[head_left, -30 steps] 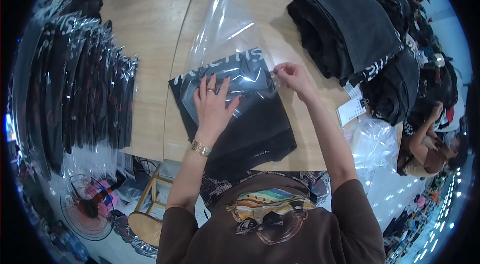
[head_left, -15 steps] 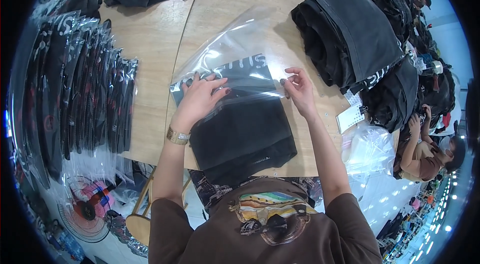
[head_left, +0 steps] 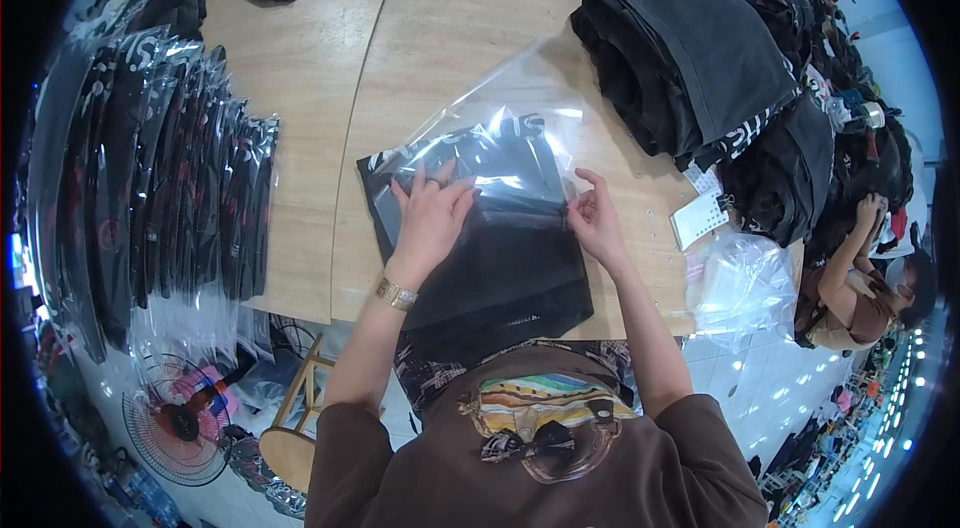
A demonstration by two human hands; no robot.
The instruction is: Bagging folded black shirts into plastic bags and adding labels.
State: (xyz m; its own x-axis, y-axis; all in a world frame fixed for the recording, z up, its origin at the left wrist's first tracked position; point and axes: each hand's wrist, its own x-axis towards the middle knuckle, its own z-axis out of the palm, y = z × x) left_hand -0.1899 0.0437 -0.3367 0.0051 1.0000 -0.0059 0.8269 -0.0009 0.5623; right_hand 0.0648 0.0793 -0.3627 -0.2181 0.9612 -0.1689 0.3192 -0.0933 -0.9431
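A folded black T-shirt with white lettering lies on the table in front of me. Its far part is inside a clear plastic bag, while the near part lies uncovered. My left hand, fingers spread, rests on the bag over the shirt. At the shirt's right side, my right hand pinches the bag near its opening, with thumb and index finger together. The far end of the bag lies slack and slanted over the wooden table.
Bagged black garments stand in a row on the left. To the right lie folded black garments, a small white card pad and a pile of clear bags. A fan and a wooden stool are below left; a co-worker is at right.
The bag has come down further over the shirt, its far end now flatter. My left hand has moved right and nearer to me; my right hand has moved slightly nearer, still at the bag's edge.
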